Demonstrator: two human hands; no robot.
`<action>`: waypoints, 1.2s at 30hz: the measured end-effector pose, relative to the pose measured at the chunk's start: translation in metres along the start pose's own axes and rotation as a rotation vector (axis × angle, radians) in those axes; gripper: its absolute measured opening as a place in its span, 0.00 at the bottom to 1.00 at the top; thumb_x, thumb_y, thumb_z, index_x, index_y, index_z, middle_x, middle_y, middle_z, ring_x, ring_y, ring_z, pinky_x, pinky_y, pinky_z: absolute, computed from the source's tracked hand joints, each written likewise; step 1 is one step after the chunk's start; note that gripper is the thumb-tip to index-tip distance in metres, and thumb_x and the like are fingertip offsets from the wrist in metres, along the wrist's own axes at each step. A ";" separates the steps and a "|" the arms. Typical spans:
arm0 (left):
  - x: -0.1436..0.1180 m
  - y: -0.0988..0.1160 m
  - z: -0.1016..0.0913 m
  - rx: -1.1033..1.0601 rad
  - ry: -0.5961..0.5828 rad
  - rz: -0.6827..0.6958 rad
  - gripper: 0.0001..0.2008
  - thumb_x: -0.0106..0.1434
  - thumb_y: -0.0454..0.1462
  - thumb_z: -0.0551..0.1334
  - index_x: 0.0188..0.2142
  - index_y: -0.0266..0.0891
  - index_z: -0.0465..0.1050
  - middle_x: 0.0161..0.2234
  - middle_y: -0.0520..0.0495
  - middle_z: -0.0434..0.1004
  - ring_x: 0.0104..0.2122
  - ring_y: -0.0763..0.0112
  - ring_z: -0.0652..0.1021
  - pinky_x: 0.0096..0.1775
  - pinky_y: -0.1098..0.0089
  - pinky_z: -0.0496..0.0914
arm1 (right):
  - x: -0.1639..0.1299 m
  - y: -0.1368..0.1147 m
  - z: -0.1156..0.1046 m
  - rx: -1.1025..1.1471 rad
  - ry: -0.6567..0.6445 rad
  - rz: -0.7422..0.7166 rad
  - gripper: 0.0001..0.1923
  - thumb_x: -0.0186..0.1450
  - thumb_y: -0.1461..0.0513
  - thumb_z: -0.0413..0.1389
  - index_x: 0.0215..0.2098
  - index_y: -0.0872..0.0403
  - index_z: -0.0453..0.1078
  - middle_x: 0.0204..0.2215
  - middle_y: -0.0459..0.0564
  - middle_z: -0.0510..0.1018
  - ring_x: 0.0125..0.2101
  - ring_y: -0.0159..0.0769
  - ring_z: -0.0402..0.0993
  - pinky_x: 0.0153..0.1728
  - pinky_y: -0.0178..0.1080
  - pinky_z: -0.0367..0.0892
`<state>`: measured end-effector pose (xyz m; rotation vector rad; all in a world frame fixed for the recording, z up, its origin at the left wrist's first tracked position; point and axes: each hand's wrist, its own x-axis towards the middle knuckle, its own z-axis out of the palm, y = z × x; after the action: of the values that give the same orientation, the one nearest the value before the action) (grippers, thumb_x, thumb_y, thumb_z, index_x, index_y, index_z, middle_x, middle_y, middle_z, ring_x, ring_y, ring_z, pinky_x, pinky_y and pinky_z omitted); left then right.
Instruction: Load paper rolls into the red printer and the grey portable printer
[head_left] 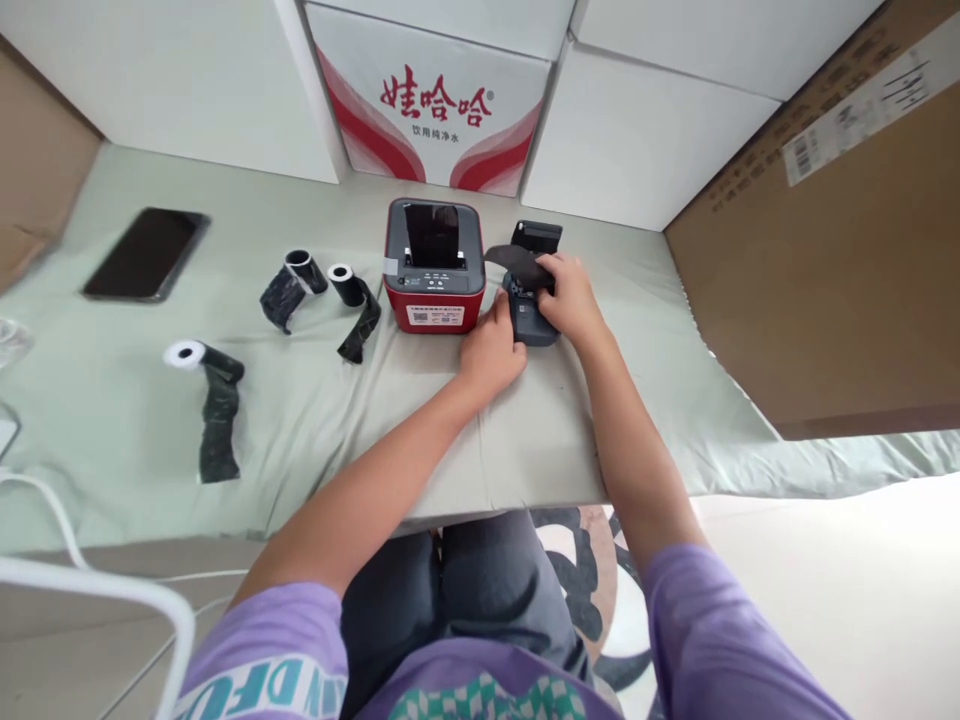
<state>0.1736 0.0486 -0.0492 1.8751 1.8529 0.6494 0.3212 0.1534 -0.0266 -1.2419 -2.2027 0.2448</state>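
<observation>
A small dark grey handheld printer (534, 328) lies on the cloth-covered table with its black lid (538, 236) raised at the far end. My left hand (491, 348) grips the printer's left side, fingers curled against its edge. Over the printer's opening, my right hand (574, 300) pinches a dark strip (517, 262) that sticks out to the left. Whether the strip joins a roll inside is hidden by my fingers. Just left of my hands stands a red and black printer (435, 275) with a dark strip rising from its top slot.
Several small rolls with dark tails lie to the left, among them a white-ended roll (202, 355). A phone (148, 254) rests farther back. White cartons (442, 100) line the rear, and a large brown box (832, 270) stands at right. A white tube (112, 590) curves at lower left.
</observation>
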 end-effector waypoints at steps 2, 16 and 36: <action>0.000 0.000 0.000 -0.013 0.011 0.009 0.43 0.66 0.34 0.60 0.76 0.30 0.46 0.64 0.28 0.72 0.59 0.45 0.78 0.55 0.54 0.76 | 0.000 0.003 0.000 0.018 0.000 0.015 0.10 0.61 0.62 0.56 0.40 0.50 0.75 0.41 0.59 0.81 0.44 0.55 0.71 0.54 0.61 0.65; 0.001 -0.002 0.000 -0.084 0.015 0.037 0.44 0.64 0.31 0.60 0.77 0.35 0.45 0.69 0.30 0.66 0.65 0.44 0.72 0.57 0.55 0.75 | -0.023 -0.019 -0.034 0.769 0.057 0.282 0.29 0.61 0.33 0.57 0.37 0.49 0.77 0.33 0.54 0.83 0.34 0.46 0.82 0.34 0.47 0.78; -0.006 -0.007 -0.007 -0.018 0.129 0.606 0.19 0.71 0.36 0.56 0.55 0.42 0.81 0.60 0.45 0.80 0.64 0.54 0.74 0.68 0.48 0.58 | -0.012 0.041 0.031 0.651 0.185 0.159 0.44 0.68 0.32 0.39 0.73 0.45 0.55 0.71 0.61 0.62 0.70 0.51 0.63 0.58 0.54 0.71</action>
<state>0.1639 0.0430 -0.0484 2.4452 1.3203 0.9919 0.3375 0.1696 -0.0738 -1.0114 -1.6626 0.8027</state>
